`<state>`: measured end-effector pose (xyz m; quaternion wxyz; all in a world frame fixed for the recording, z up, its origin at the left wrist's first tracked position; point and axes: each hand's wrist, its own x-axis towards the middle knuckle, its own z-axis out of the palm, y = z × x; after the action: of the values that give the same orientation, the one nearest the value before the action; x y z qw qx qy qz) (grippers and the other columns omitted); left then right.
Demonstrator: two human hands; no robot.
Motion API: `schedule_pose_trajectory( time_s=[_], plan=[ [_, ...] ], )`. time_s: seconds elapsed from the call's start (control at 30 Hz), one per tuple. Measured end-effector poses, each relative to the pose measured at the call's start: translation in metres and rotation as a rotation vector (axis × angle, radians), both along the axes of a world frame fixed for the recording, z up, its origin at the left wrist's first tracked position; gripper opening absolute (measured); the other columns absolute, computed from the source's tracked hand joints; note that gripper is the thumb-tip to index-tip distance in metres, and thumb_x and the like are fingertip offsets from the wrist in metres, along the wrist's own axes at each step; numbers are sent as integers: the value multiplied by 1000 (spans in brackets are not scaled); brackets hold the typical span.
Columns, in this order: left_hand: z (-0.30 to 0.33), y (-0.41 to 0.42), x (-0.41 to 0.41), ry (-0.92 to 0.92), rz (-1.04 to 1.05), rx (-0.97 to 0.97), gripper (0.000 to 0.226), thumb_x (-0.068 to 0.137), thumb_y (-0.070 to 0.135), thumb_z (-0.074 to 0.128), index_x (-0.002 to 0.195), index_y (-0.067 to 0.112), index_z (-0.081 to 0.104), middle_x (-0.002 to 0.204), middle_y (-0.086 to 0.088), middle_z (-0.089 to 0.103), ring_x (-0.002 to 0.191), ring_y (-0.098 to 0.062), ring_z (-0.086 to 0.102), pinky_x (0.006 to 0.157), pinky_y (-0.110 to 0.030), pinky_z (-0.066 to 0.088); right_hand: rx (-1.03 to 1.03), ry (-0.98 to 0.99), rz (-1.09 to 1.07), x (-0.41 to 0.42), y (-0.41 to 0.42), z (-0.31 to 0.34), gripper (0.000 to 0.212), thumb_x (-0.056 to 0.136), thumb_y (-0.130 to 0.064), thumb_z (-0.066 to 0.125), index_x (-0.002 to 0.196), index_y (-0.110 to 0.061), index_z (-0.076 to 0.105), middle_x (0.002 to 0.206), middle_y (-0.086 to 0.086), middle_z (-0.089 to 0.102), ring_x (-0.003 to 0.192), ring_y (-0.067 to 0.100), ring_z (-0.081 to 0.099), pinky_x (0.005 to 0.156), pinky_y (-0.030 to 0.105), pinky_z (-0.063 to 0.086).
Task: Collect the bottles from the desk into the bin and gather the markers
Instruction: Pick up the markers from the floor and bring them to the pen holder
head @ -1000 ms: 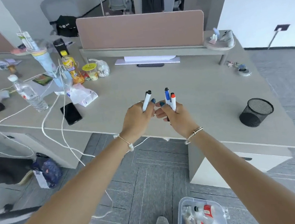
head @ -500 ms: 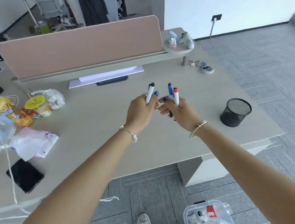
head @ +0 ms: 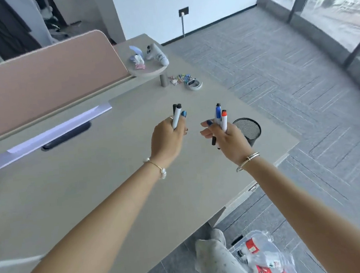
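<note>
A: Where are the markers now?

B: In the hands, above the desk [head: 92, 187] near its right edge. The left hand [head: 168, 137] grips a black-capped marker [head: 177, 117]; I think a second one is behind it, but I cannot tell surely. The right hand [head: 224, 136] grips a blue-capped marker [head: 218, 114] and a red-capped marker [head: 224, 120], and a dark end shows below the fingers.

A: How will they handle?

B: I judge them light, stiff and smooth. A bundle of them can slide in the palm, so the hold should be around the middle of the barrels, as it is now, not at the caps.

A: And the pose of the hands?

B: Both arms are stretched forward, the hands apart, caps pointing up. The right hand is just beside the black mesh cup [head: 249, 130] at the right edge of the desk.

A: The bottles?

B: The clear bin [head: 270, 257] stands on the floor below the desk's front edge, and bottles lie in it.
</note>
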<state>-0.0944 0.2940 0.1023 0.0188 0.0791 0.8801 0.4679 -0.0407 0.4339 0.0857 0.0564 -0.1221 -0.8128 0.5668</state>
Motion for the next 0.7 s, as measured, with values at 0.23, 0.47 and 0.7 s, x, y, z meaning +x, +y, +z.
schedule_pose_trajectory(
  time_s=[0.23,0.47,0.7],
  plan=[
    [-22,92,-60,-88,-75,-20,40,94,34,42,66,11,59,70,5,65,70,-19,60,60,-27,40,193,-5,-120,-29,121,-27,25,95,-26,39,104,-23,62,96,10,66,92,27,57,88,43,45],
    [-43,158,-90,-136,-101,-32,39,94,32,43,63,13,59,73,0,67,64,-16,56,66,-30,43,365,-57,-50,-56,173,-71,46,85,-55,24,115,-39,55,93,-6,60,107,14,37,93,33,27],
    [-59,171,-102,-160,-104,-42,41,95,33,42,61,16,56,68,6,63,58,0,54,58,-23,39,390,-102,-8,-61,165,-102,47,80,-55,38,123,-40,47,117,-11,55,117,14,31,94,29,23]
  ],
)
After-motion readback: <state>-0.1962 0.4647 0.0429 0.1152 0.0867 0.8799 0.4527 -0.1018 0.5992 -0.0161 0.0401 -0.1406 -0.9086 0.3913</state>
